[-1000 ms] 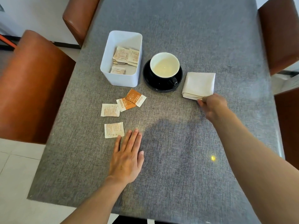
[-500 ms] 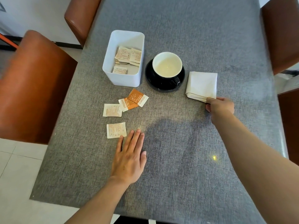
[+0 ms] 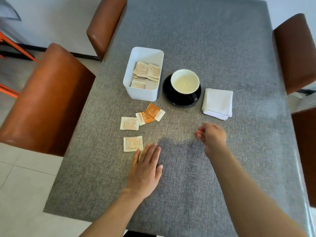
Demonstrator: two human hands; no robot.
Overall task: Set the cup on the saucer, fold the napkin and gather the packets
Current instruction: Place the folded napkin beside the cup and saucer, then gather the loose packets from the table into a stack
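A black cup with a pale inside [image 3: 185,83] stands on a black saucer [image 3: 168,97]. To its right lies a folded white napkin [image 3: 218,103]. Several packets lie loose on the table: two orange ones [image 3: 154,111] [image 3: 145,118] and two pale ones [image 3: 129,123] [image 3: 133,143]. More packets sit in a white box [image 3: 136,93]. My left hand [image 3: 145,170] rests flat on the table, fingertips next to the nearest pale packet. My right hand [image 3: 212,136] hovers blurred below the napkin, fingers loosely curled, holding nothing.
The grey cloth-covered table [image 3: 188,194] has brown leather chairs on the left [image 3: 42,103] [image 3: 106,23] and on the right [image 3: 297,52]. Tiled floor shows at the lower left, beyond the table's edge.
My right hand has let go of the napkin's near corner and pulled back toward me and to the left. The napkin stays put. My left hand has not moved.
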